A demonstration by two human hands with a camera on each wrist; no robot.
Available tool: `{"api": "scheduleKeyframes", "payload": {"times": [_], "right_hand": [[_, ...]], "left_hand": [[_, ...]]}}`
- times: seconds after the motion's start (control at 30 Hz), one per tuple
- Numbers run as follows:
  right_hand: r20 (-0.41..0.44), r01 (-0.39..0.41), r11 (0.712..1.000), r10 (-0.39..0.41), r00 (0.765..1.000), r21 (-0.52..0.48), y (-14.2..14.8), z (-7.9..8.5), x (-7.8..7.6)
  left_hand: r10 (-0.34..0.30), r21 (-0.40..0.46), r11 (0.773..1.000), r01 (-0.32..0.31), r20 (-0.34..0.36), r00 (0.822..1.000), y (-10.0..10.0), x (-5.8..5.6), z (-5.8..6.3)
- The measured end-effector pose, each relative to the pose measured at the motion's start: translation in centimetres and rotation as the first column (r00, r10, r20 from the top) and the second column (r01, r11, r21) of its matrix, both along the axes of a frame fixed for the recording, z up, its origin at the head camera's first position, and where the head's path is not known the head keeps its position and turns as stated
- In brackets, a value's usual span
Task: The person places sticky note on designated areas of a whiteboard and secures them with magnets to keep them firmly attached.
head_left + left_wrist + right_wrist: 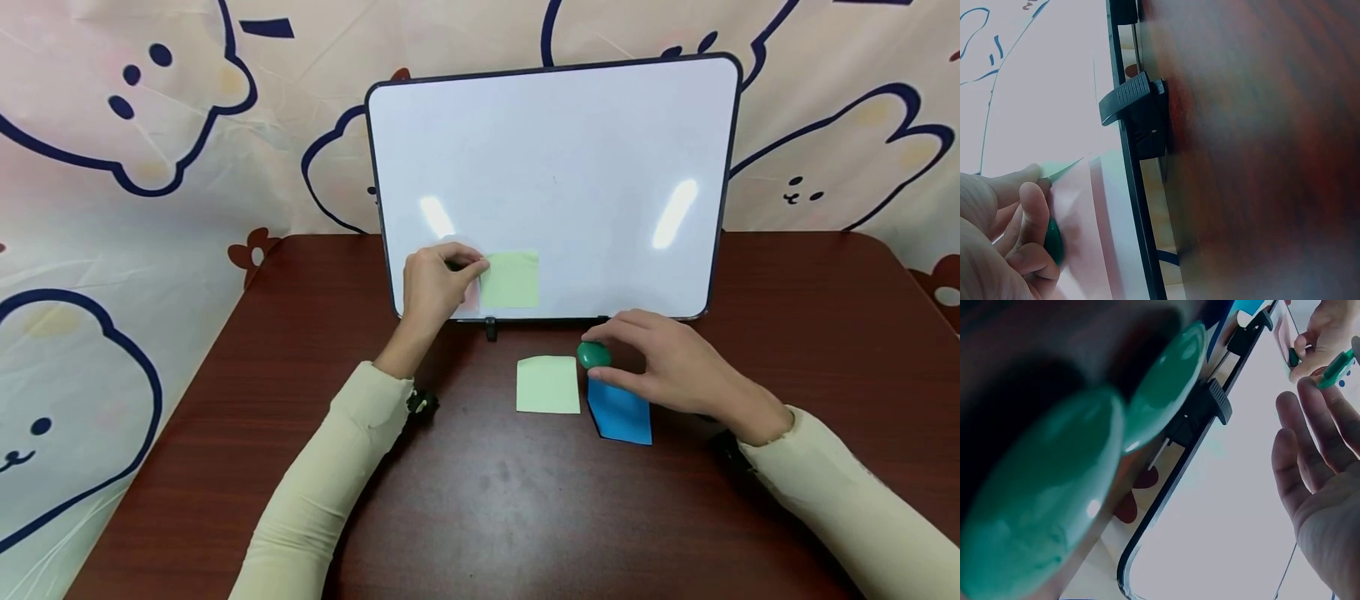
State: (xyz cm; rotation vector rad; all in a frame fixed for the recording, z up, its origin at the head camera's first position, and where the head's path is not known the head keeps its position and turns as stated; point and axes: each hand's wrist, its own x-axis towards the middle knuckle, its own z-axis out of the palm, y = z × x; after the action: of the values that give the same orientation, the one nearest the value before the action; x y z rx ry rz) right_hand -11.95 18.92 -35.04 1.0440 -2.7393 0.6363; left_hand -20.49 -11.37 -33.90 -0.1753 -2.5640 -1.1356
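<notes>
My left hand [435, 283] pinches the left edge of a light green paper square [512, 280] at the lower part of the whiteboard [555, 167]. Beside those fingers, a pink paper [1079, 212] lies on the board, with a green magnet [1054, 244] partly hidden by the hand. Thumb and fingers of my right hand [667, 358] hold a round green magnet [593, 354] over the table, just below the board. Under that hand is a blue paper [626, 417], partly covered. A second light green paper [548, 385] lies to its left.
The whiteboard stands tilted at the back of the brown table [487, 517], held by black clips [1135, 106]. Two more green magnets [1047, 500] loom close in the right wrist view. A patterned cloth [187, 217] hangs behind.
</notes>
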Motion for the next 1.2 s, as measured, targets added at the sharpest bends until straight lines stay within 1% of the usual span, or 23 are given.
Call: {"api": "scheduleKeyframes", "payload": {"times": [0.3, 0.43, 0.57, 0.67, 0.83, 1.2], "right_hand": [[-0.020, -0.020, 1.000, 0.020, 1.000, 0.003, -0.6, -0.1, -0.2], [-0.053, -0.041, 0.999, 0.041, 0.998, 0.002, -0.9, -0.2, -0.3], [-0.104, -0.055, 0.998, 0.055, 0.993, 0.007, -1.2, -0.4, -0.4], [-0.123, -0.070, 0.998, 0.070, 0.990, 0.003, -1.4, -0.4, -0.4], [-0.111, -0.090, 0.996, 0.090, 0.990, 0.002, -2.0, -0.3, -0.5], [-0.096, -0.099, 0.995, 0.099, 0.990, 0.009, -3.0, -0.1, -0.6]], "left_hand": [[-0.002, -0.003, 1.000, 0.002, -0.013, 1.000, -0.1, -0.1, -0.1], [0.000, -0.004, 1.000, 0.000, -0.013, 1.000, -0.1, -0.1, -0.2], [-0.003, -0.005, 1.000, 0.002, -0.012, 1.000, -0.1, -0.1, -0.2], [-0.003, -0.005, 1.000, 0.002, -0.013, 1.000, -0.1, -0.1, -0.2], [0.000, 0.000, 1.000, 0.000, -0.007, 1.000, 0.0, -0.1, -0.2], [0.003, -0.009, 1.000, -0.003, -0.008, 1.000, 0.0, -0.2, -0.2]]}}
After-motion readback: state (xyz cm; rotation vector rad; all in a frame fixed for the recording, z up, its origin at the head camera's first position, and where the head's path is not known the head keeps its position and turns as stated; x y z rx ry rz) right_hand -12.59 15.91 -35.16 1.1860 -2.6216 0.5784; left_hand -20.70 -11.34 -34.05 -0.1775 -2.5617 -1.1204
